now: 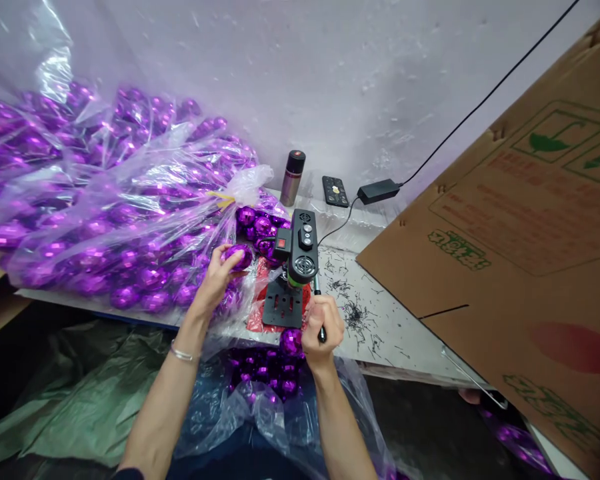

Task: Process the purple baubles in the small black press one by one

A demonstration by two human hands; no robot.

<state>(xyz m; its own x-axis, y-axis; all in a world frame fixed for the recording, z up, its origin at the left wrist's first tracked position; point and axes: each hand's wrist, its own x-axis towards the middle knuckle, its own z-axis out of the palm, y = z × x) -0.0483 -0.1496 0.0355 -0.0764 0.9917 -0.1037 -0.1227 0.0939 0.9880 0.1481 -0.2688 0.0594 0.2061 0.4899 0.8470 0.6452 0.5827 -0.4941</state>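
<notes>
My left hand [217, 277] is closed around a shiny purple faceted ball [241, 257], left of a small black bench press [304, 247]. The press has a red switch, buttons and round vents on top, above a slotted black base plate [283, 305]. My right hand [324, 327] is wrapped round the black-gripped lever handle [322, 333] on the press's right side. Just left of that fist, at the table's front edge, is another purple ball [291, 342]; whether the hand touches it I cannot tell. More purple balls [263, 227] lie behind the press.
A big clear plastic bag [105, 200] of purple balls fills the left. At the back stand a spray can [293, 179], a phone [335, 191] and a power adapter [379, 192]. Dark scraps [355, 313] litter the right, beside a cardboard box [520, 220]. Below lies an open bag [265, 407].
</notes>
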